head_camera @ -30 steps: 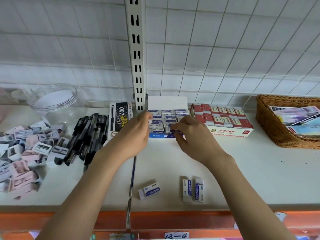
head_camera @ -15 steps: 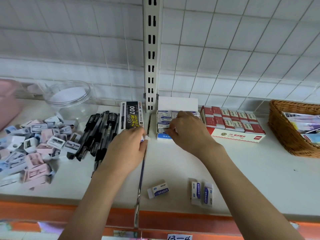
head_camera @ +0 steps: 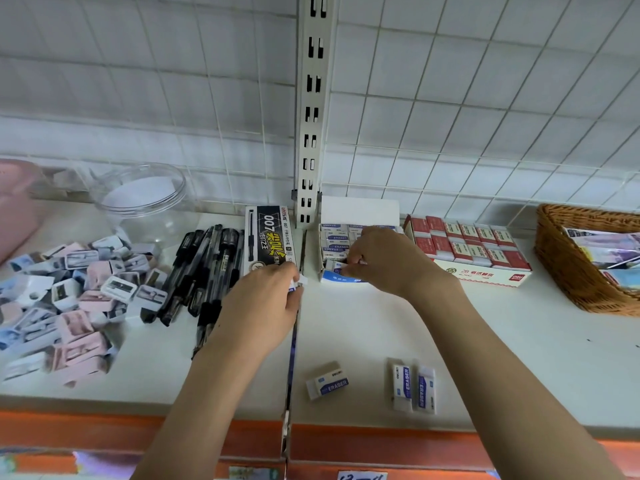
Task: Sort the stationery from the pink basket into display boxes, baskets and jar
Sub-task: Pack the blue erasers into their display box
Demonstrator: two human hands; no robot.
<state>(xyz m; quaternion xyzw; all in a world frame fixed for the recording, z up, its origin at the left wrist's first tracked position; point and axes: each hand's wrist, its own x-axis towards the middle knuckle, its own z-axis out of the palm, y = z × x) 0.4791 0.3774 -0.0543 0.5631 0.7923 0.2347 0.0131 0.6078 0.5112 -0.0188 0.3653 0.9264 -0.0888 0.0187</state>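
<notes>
My right hand (head_camera: 388, 261) reaches into the white-and-blue eraser display box (head_camera: 332, 237) and pinches a blue-and-white eraser (head_camera: 341, 270) at the box's front row. My left hand (head_camera: 263, 306) hovers just left of that box, closed on another white-and-blue eraser (head_camera: 298, 283). Three loose erasers lie near the shelf's front edge: one (head_camera: 327, 384) lies tilted, two (head_camera: 414, 386) lie side by side. The pink basket (head_camera: 17, 206) shows at the far left edge.
A clear jar (head_camera: 145, 199) stands at the back left, with a heap of pencil sharpeners (head_camera: 69, 299) in front. Black pens (head_camera: 204, 271) lie beside a 007 pen box (head_camera: 270, 240). A box of red erasers (head_camera: 471, 251) and a wicker basket (head_camera: 575, 271) sit to the right.
My left hand has drawn back left from the eraser box, with an eraser in it. My right hand stayed at the box's front row. The camera view shifted left.
</notes>
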